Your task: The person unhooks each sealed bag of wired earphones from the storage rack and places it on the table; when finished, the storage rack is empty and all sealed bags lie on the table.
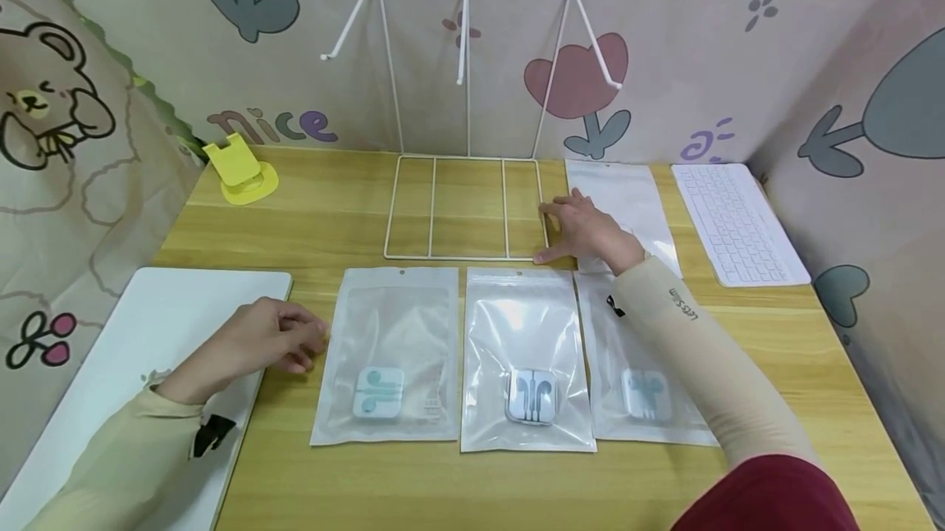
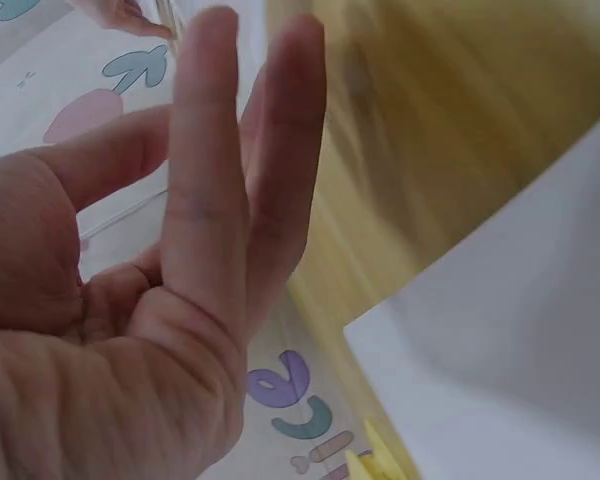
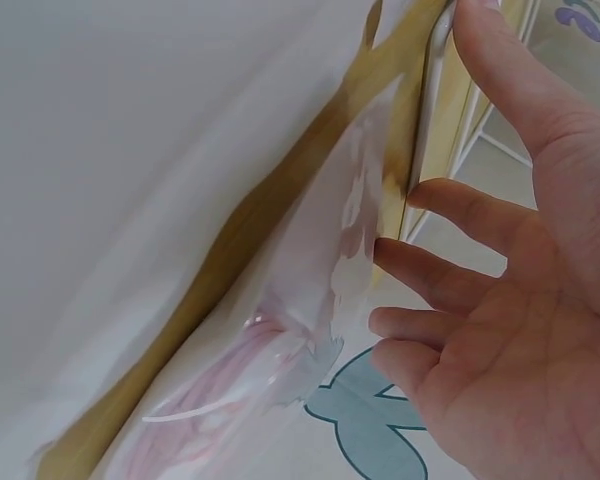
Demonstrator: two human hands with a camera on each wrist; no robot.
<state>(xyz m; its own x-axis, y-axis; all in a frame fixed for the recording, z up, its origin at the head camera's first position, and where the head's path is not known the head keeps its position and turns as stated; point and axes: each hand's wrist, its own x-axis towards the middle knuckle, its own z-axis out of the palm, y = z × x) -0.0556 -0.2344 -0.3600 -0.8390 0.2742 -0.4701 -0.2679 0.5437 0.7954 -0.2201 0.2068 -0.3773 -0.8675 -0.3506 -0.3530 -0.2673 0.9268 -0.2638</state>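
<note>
A white wire rack (image 1: pixel 431 207) with upright hooked prongs stands at the back of the table. My right hand (image 1: pixel 583 227) touches the right side of its base, fingers spread, the thumb at the front corner; in the right wrist view the hand (image 3: pixel 520 270) lies against the white wire (image 3: pixel 430 110). Beneath that hand and wrist is a clear zip bag (image 1: pixel 623 186). My left hand (image 1: pixel 269 338) hovers with loosely bent fingers, holding nothing, beside the left bag (image 1: pixel 394 309). The middle bag (image 1: pixel 517 309) and right bag (image 1: pixel 601 334) lie alongside; each of the three holds earphones in a case.
A white flat board (image 1: pixel 199 301) lies under the left forearm. A yellow folding stand (image 1: pixel 239 170) sits at the back left, and a white keyboard (image 1: pixel 738 223) at the back right. Printed cloth (image 1: pixel 472 121) hangs behind and on both sides.
</note>
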